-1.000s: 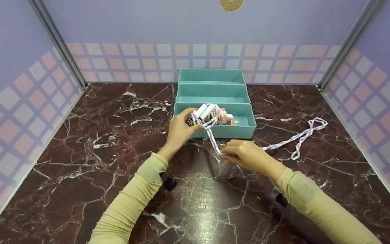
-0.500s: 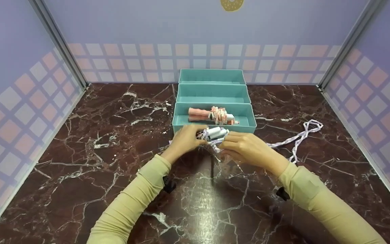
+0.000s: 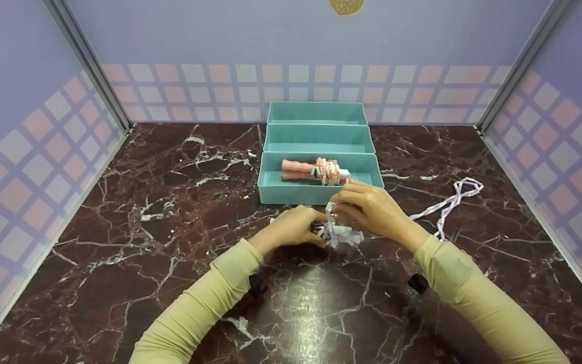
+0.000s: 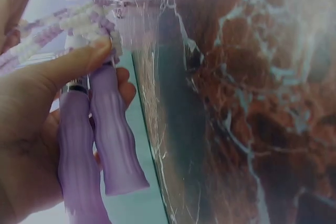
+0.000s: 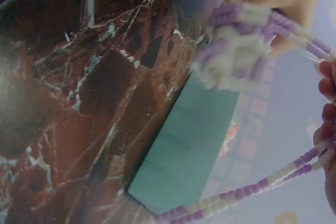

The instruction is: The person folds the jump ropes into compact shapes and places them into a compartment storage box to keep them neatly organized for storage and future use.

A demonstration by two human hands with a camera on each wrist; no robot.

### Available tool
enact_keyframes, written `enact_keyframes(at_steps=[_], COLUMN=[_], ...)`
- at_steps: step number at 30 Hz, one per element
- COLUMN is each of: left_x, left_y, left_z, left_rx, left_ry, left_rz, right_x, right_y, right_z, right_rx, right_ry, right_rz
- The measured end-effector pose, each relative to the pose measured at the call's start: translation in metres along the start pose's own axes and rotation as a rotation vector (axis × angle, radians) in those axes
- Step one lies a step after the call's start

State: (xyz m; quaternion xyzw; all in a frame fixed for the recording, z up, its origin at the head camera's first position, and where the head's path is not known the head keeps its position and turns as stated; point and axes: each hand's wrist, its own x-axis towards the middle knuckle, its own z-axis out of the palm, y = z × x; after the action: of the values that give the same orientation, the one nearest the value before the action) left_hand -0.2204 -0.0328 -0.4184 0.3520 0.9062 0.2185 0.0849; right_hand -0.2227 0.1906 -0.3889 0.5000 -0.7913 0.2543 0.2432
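Observation:
A purple-and-white beaded jump rope is between both hands, in front of the teal boxes. My left hand point(image 3: 293, 227) grips its two purple handles point(image 4: 118, 129) side by side, thumb pressing across their upper ends. Several turns of beaded cord point(image 5: 228, 56) are wrapped around the white handle ends. My right hand point(image 3: 372, 207) pinches the doubled cord a little to the right and above the bundle. From there the free cord point(image 3: 450, 202) trails right across the table and ends in a loop.
Three teal boxes point(image 3: 296, 196) stand in a row, one behind another, beyond the hands. A pink-handled jump rope point(image 3: 327, 172), its beaded cord wound up, lies in the nearest one. Patterned walls point(image 3: 210, 91) border the dark marbled table point(image 3: 170, 303).
My left hand has brought the handles down and toward me, away from over the front box, which uncovers the pink jump rope. My right hand has wound cord around the bundle and risen.

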Motion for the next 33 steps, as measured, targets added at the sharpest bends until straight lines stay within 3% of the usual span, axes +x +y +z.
enact_keyframes(at_steps=[6, 12, 16, 21, 26, 33], left_x=[-0.002, -0.005, -0.007, -0.007, -0.004, -0.002], left_y=[0.002, -0.001, -0.001, 0.002, 0.003, 0.002], left_z=[0.000, -0.001, -0.002, -0.001, -0.001, -0.001], left_rx=[-0.080, -0.205, -0.279, -0.392, -0.477, -0.560], left_ry=[-0.003, 0.067, 0.133, 0.238, 0.346, 0.412], left_rz=[0.131, 0.200, 0.180, 0.105, 0.021, -0.014], right_x=[-0.003, -0.007, -0.012, -0.016, -0.022, -0.026], right_y=[0.011, 0.020, 0.024, 0.025, 0.025, 0.021], right_z=[0.008, 0.015, 0.018, 0.023, 0.032, 0.041], right_rx=[0.032, 0.148, 0.187, 0.228, 0.259, 0.203], right_ry=[0.034, 0.041, 0.052, 0.060, 0.069, 0.077], right_rz=[0.185, 0.365, 0.484, 0.589, 0.645, 0.681])
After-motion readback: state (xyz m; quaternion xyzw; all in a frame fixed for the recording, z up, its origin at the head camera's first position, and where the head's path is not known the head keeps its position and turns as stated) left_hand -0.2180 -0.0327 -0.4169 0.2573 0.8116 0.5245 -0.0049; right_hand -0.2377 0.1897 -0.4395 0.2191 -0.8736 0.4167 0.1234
